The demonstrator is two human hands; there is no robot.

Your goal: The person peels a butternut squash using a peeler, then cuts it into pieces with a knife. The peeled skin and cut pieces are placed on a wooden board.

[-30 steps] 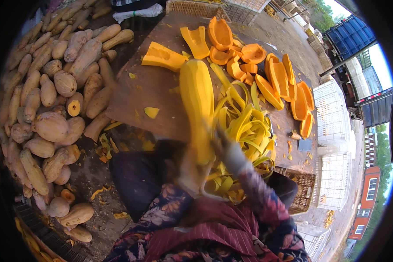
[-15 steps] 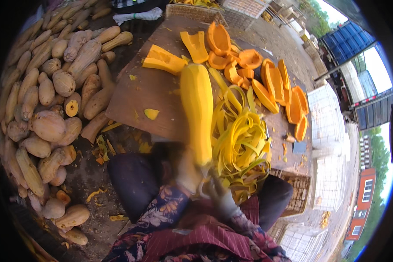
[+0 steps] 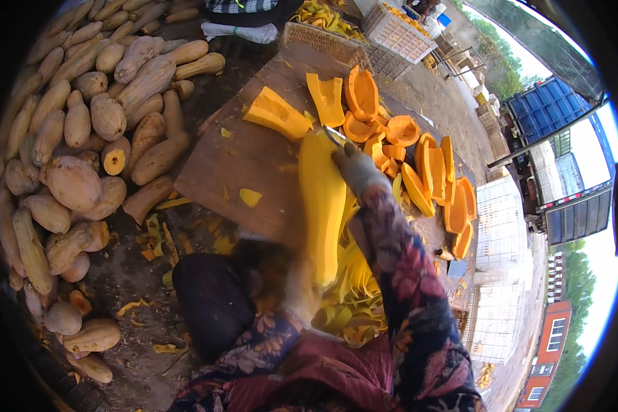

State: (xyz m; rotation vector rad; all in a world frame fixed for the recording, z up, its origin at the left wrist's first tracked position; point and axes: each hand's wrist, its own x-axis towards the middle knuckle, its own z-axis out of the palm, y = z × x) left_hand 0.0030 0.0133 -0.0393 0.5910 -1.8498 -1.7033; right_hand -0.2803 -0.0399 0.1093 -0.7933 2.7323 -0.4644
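A long peeled yellow squash (image 3: 321,206) lies lengthwise before me, its far end on the brown board (image 3: 254,185). My left hand (image 3: 299,287), smeared by motion, grips its near end from the left side. At its far end my gloved right hand (image 3: 356,168) is closed round a peeler (image 3: 334,134), whose metal head rests against the yellow surface. Its handle is hidden in my fingers. Yellow peel strips (image 3: 353,275) are heaped right of the squash, partly behind my right forearm.
Hollowed orange squash pieces (image 3: 432,172) line the board's far and right side. A big pile of unpeeled squashes (image 3: 75,182) covers the ground to the left. White crates (image 3: 498,275) stand at the right; a crate of peelings (image 3: 329,20) is at the back.
My right hand has moved from the squash's near end up to its far end with the peeler. The left hand stays at the near end. The view has shifted slightly.
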